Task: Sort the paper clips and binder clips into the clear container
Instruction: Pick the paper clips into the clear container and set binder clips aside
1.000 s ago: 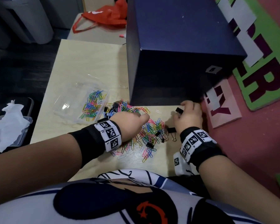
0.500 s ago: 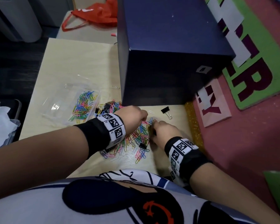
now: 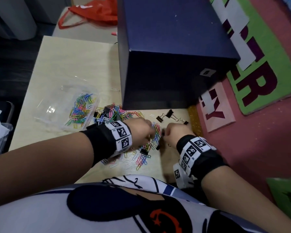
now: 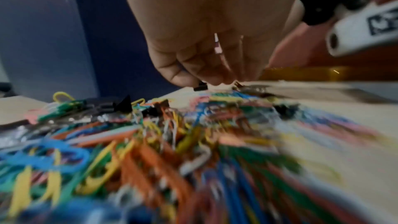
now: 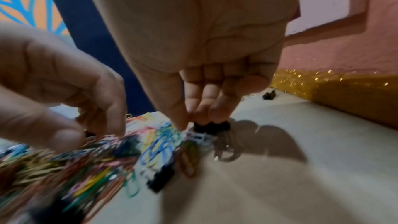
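Observation:
A heap of coloured paper clips (image 3: 142, 154) mixed with black binder clips lies on the pale table (image 3: 71, 64). The clear container (image 3: 45, 113) stands left of the heap and holds coloured paper clips (image 3: 81, 109). My left hand (image 3: 150, 130) sits on the heap with its fingers curled down; I cannot tell if they pinch anything. At the heap's right edge my right hand (image 5: 193, 125) pinches a black binder clip (image 5: 212, 127) between thumb and fingers. Three binder clips (image 3: 170, 114) lie apart near the box.
A big dark blue box (image 3: 166, 47) stands on the table just behind the heap. A gold glitter strip (image 3: 194, 120) edges the table on the right, with pink floor mats beyond. One loose silver paper clip (image 3: 115, 89) lies beside the box. A red bag (image 3: 94, 12) lies far back.
My right hand left the binder clips beside the box, came left into the heap and now pinches a black binder clip. My left hand has stayed on the heap.

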Available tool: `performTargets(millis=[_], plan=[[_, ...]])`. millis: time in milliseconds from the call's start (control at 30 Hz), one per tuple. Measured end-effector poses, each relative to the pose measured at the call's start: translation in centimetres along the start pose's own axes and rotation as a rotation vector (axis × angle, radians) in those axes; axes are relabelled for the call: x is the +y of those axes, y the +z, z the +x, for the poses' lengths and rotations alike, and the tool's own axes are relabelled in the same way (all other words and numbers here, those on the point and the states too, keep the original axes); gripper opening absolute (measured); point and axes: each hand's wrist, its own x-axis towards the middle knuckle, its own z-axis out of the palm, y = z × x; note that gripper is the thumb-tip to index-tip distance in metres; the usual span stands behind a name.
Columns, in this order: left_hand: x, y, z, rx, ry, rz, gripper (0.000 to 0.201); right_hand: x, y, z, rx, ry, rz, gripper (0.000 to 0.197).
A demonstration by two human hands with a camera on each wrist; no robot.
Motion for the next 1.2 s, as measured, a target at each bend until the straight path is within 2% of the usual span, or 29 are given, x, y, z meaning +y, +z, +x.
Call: performTargets(millis=[67,133,200,400,467,567,633,767,867,1067,1200], plan=[[0.7,0.7,-0.8,-0.062,0.069,0.098,0.019,-0.7,0.7,-0.6,-0.045,-0.057,-0.081,0.023],[1.3,1.2,-1.2,-0.118,0.088,0.203,0.025,-1.1,1.5,-1.0,-0.086,-0.079,-0.136,0.027],[1.6,1.7,-1.4,-0.111,0.081,0.249,0.029,-1.4,1.9,-1.1,-0.086,-0.082,-0.169,0.029],[1.9,1.8,-1.3,-0.048,0.084,0.285,0.024,-1.3,1.7,-0.8,-0.08,-0.074,-0.186,0.023],[1.9,1.9,-1.3,-0.038,0.084,0.302,0.023,-0.9,1.0,-0.4,-0.03,-0.022,-0.098,0.023],[1.7,2.1,-1.4,-0.021,0.085,0.292,0.024,-0.2,0.0,-0.5,0.175,0.103,0.104,0.028],[1.6,2.1,-1.4,-0.035,0.081,0.288,0.024,0.1,-0.4,-0.7,0.262,0.103,0.144,0.032],[1.8,2.1,-1.3,-0.053,0.078,0.32,0.024,-0.7,0.1,-0.7,0.12,0.011,0.074,0.015],[1.8,2.2,-1.5,-0.058,0.071,0.311,0.023,-1.7,1.1,-1.0,0.04,-0.026,-0.017,0.024],[1.8,2.4,-1.7,-0.053,0.049,0.303,0.027,-1.4,1.5,-1.7,0.056,0.021,-0.04,0.036],[2.0,2.5,-1.7,-0.049,0.033,0.319,0.027,-2.1,1.6,-1.3,-0.058,-0.039,0.085,0.035]])
